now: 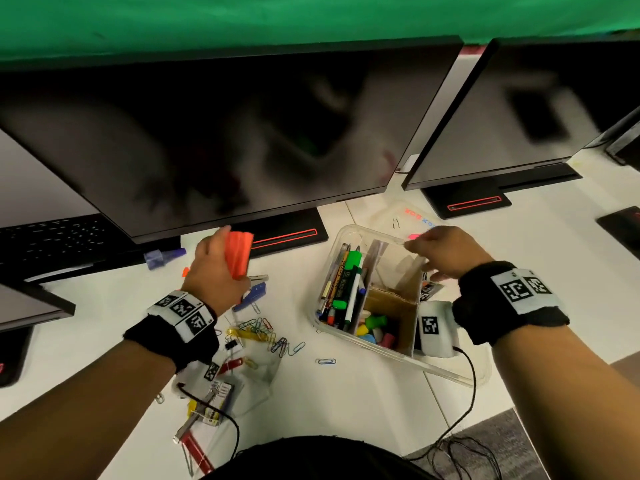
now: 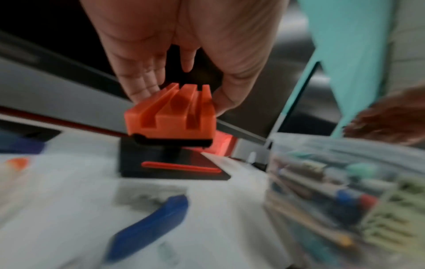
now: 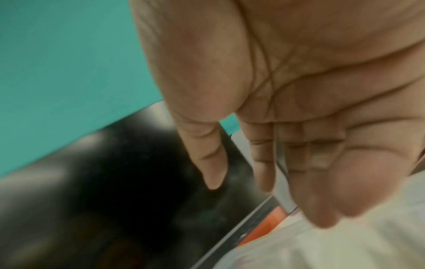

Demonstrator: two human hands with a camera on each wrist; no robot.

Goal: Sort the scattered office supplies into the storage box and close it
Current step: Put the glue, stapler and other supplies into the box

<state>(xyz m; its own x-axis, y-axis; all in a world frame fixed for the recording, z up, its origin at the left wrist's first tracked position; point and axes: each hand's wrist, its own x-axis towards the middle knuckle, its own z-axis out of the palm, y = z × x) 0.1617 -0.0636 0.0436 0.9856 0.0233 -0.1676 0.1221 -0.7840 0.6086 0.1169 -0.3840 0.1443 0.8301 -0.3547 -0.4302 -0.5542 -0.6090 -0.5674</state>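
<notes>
My left hand grips an orange ridged plastic block between thumb and fingers, lifted above the desk to the left of the box; the left wrist view shows the orange block pinched at its sides. The clear storage box stands open at centre right, with pens and markers in its left compartment and small coloured pieces in a cardboard-walled one. My right hand hovers at the box's far right rim with fingers extended, holding nothing I can make out. Paper clips lie scattered under my left wrist.
The clear lid lies behind the box. A blue stapler, a blue cap piece, a staple packet and a lone clip lie on the white desk. Two monitors and their stands close off the back.
</notes>
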